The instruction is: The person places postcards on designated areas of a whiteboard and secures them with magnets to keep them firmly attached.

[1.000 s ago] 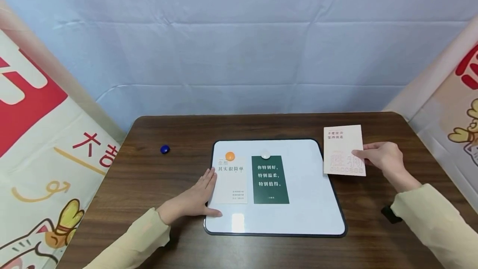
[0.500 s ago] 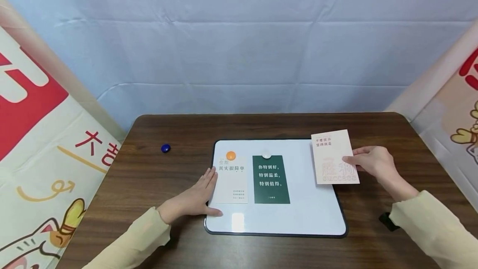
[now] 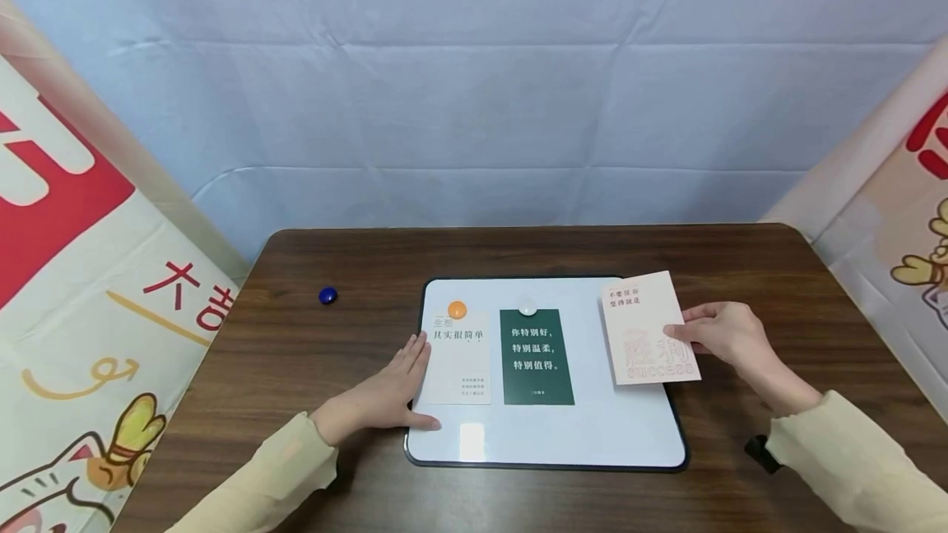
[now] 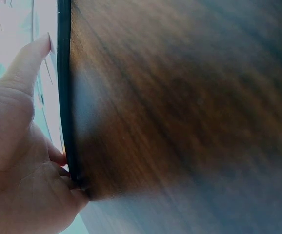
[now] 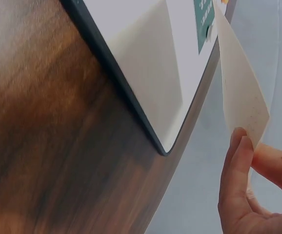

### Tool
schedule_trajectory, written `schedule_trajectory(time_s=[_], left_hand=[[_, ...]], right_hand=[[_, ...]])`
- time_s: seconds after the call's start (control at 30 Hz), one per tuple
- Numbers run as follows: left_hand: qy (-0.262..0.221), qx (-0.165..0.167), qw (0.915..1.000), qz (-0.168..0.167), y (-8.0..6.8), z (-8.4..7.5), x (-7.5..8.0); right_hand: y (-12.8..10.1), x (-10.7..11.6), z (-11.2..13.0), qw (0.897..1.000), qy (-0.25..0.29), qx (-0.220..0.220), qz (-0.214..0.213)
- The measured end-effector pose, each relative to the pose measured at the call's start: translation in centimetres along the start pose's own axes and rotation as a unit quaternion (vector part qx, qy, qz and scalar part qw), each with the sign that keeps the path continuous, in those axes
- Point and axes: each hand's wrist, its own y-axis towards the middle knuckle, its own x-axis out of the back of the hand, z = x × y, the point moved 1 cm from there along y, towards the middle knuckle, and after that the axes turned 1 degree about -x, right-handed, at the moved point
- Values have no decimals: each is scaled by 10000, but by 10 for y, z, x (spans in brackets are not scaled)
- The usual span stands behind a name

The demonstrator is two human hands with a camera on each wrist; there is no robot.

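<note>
My right hand (image 3: pixel 729 340) pinches a pale pink card (image 3: pixel 640 311) with red lettering by its right edge, thumb on the printed side. In the right wrist view the card (image 5: pixel 241 83) is raised above the whiteboard (image 5: pixel 175 112), casting a shadow on it. The left hand (image 3: pixel 388 389) rests on the left edge of the whiteboard (image 3: pixel 548 438), thumb spread over its surface. On the board, a white card (image 3: pixel 459 360) lies under an orange magnet (image 3: pixel 457 310), and a dark green card (image 3: pixel 536 377) under a white magnet (image 3: pixel 527 306).
A dark blue magnet (image 3: pixel 327 295) lies on the brown wooden table (image 3: pixel 355 261), left of the board. Behind the table hangs a pale blue cloth (image 3: pixel 474 105). Printed banners stand at both sides.
My right hand has brought the pink card leftward and nearer to me, from the board's right edge to over its right part, tilting it slightly. The left hand stays in place.
</note>
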Motion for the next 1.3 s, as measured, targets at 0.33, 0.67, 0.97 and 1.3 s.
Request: schedule_trajectory(time_s=[0.33,0.67,0.97,1.3], left_hand=[[1,-12,10000,-12,1,1,-1],[-22,-43,10000,-56,3,4,-4],[-22,-60,10000,-48,3,4,-4],[-49,-76,10000,-30,2,3,-3]], right_hand=[[-55,-5,53,9993,-113,174,296],[-43,-24,43,9996,-30,42,272],[-45,-32,48,9991,-18,81,409],[-41,-42,45,9993,-125,69,334]])
